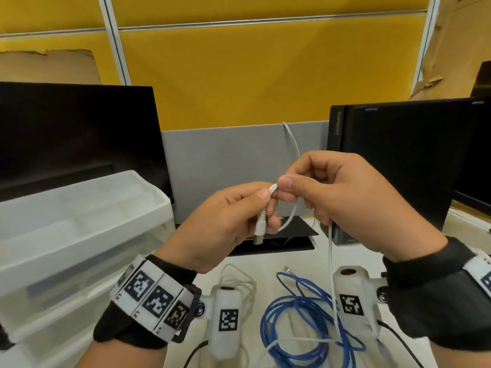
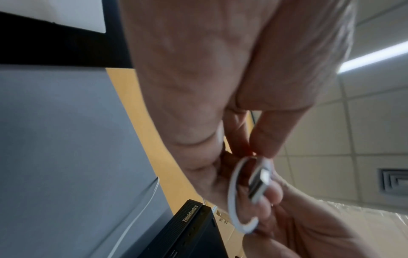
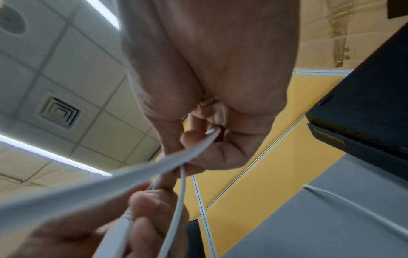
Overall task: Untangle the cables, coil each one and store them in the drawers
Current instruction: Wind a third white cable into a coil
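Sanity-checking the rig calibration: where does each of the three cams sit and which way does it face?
Head: worn on the head, facing forward and down at the desk; shows left hand and right hand pinching the white cable, plus both wristbands.
Left wrist: under the left hand, facing up along the palm to the ceiling.
Right wrist: under the right hand, likewise facing upward.
Shared: all three show the white cable.

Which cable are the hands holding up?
The thin white cable: both the left hand and right hand pinch it, while the blue cable lies on the desk.
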A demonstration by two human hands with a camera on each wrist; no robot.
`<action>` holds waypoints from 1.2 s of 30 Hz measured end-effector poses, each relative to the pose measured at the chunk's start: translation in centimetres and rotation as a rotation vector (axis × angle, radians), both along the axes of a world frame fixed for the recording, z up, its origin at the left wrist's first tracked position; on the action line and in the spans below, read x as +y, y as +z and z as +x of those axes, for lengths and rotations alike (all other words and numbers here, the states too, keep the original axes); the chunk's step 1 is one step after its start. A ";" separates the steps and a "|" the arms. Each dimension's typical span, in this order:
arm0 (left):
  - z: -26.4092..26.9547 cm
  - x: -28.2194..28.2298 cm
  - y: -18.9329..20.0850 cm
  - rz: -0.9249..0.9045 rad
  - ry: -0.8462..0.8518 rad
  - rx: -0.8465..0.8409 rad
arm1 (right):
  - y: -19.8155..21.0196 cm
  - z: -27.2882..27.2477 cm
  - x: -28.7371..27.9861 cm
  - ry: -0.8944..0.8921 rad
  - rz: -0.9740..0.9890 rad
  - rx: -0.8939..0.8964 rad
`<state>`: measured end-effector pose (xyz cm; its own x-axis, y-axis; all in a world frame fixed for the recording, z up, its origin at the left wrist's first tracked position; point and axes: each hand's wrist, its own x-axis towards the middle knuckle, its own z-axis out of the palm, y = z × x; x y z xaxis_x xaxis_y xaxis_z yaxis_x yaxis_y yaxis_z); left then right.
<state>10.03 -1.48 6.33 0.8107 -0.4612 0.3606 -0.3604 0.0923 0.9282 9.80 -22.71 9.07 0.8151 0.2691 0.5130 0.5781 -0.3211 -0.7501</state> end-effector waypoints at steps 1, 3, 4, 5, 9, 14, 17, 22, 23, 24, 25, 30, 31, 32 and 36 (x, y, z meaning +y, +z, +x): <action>0.0 0.0 -0.2 -0.019 -0.022 0.019 | 0.1 -0.1 -0.1 0.010 0.012 0.018; -0.2 0.1 -0.4 -0.059 -0.065 0.068 | 0.3 -0.4 -0.1 0.040 0.046 0.054; -0.3 0.0 -0.3 -0.072 -0.080 0.084 | 0.3 -0.4 0.0 0.061 0.067 0.074; -0.5 0.0 -0.1 -0.078 -0.082 0.090 | 0.4 -0.5 0.0 0.085 0.090 0.099; -0.8 -0.3 0.4 -0.099 0.026 0.091 | 0.2 -0.7 0.6 0.166 0.193 0.215; -0.5 -0.9 0.3 -0.126 0.266 0.074 | 0.0 -0.7 1.1 0.150 0.215 0.243; -0.5 -1.3 -0.1 -0.067 0.373 -0.021 | -0.1 -0.5 1.2 0.136 0.243 0.243; -0.7 -1.6 -0.3 -0.018 0.491 -0.083 | -0.1 -0.7 1.5 0.174 0.302 0.258; -0.7 -1.7 -0.4 0.013 0.518 -0.099 | -0.1 -0.8 1.5 0.184 0.303 0.252; -0.7 -1.8 -0.4 0.049 0.545 -0.116 | -0.1 -0.9 1.6 0.191 0.296 0.242; -0.7 -1.8 -0.4 0.088 0.565 -0.140 | -0.1 -0.9 1.6 0.191 0.281 0.228; -0.8 -0.9 -0.1 0.322 0.525 -0.291 | -0.4 -0.4 1.2 0.136 0.230 0.138; -0.7 -0.6 0.0 0.310 0.492 -0.267 | -0.5 -0.3 1.1 0.123 0.232 0.119; -0.7 -0.4 0.0 0.266 0.455 -0.226 | -0.6 -0.1 1.0 0.114 0.233 0.101; -1.0 -0.4 0.7 -0.103 0.178 0.060 | -0.7 0.1 1.0 0.130 0.231 0.054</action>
